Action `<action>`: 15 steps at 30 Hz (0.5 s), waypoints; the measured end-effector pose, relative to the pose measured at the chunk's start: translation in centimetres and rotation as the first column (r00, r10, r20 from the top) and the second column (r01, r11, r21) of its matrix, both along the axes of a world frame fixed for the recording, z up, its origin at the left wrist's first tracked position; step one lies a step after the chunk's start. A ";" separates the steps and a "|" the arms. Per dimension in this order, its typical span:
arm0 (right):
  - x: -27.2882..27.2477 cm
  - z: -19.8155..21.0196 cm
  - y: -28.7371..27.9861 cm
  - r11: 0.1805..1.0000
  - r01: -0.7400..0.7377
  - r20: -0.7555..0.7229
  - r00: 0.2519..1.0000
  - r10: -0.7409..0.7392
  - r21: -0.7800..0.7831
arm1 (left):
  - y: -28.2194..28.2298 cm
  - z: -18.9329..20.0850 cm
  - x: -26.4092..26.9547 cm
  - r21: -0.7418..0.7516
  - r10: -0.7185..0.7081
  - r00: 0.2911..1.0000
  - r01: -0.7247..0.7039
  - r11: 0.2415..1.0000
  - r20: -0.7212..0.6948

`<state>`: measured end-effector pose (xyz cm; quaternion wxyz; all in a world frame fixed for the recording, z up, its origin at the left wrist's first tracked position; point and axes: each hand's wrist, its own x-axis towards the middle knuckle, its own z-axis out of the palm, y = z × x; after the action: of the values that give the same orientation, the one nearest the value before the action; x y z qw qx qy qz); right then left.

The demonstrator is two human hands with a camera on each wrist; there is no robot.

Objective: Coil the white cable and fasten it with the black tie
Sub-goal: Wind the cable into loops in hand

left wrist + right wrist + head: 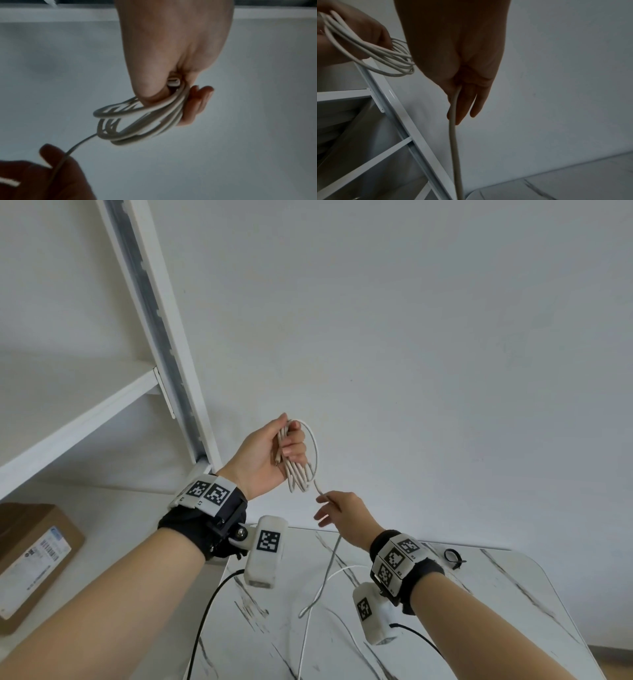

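My left hand (287, 436) is raised above the table and grips a coil of several loops of the white cable (301, 470). In the left wrist view the coil (137, 121) sits between thumb and fingers, with a white plug (173, 81) tucked in the palm. Just below and to the right, my right hand (323, 506) pinches the free strand leaving the coil. In the right wrist view the strand (453, 142) runs down past the fingers (465, 105). The loose remainder (322, 587) trails onto the table. The black tie (454, 558) lies on the table beyond my right wrist.
The marble-patterned table (513, 611) has rounded corners and stands against a plain wall. A white metal shelf frame (161, 337) rises at the left. A cardboard box (34, 556) sits on the lower shelf. Black camera cords (205, 611) hang from both wrists.
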<state>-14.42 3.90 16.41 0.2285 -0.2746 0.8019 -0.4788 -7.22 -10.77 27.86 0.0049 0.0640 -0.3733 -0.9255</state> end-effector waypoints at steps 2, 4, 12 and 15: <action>0.5 -0.3 0.2 0.994 0.026 0.155 0.988 -0.009 -0.103 | -0.6 0.0 -0.3 0.033 0.068 0.998 -0.067 0.997 -0.006; 1.0 -0.6 0.4 0.973 0.098 0.296 0.955 -0.033 -0.209 | -1.2 0.1 -0.5 0.084 0.136 0.991 -0.135 0.987 -0.004; 1.2 -0.6 0.1 0.986 0.113 0.158 0.983 -0.093 -0.123 | -3.0 0.8 -1.3 0.190 0.257 0.966 -0.252 0.949 -0.002; 1.0 -0.3 0.0 0.999 0.026 -0.045 0.999 -0.028 -0.033 | -2.9 1.4 -1.7 0.131 0.269 0.963 -0.266 0.955 -0.001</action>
<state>-13.43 3.87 16.16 0.1995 -0.2781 0.8026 -0.4885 -8.95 -13.69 29.23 0.1296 0.1052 -0.3004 -0.9391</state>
